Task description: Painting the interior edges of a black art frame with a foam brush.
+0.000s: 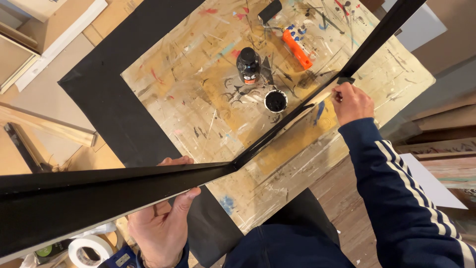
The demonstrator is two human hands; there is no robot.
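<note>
Frame (pixel 99 198) ends cut off-pic.

The left hand (pixel 161 223) reaches up from six o'clock, palm raised, thumb and fingers in a closed grip, while the right hand (pixel 351 102), at two o'clock on a blue white-striped sleeve, is curled with pinched fingertips.

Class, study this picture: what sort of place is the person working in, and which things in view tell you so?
Probably an art or framing workshop. A paint-splattered board serves as the work surface, with a bottle of black paint, a small open pot of black paint and an orange-handled roller on it. The hands hold a black frame.
</note>
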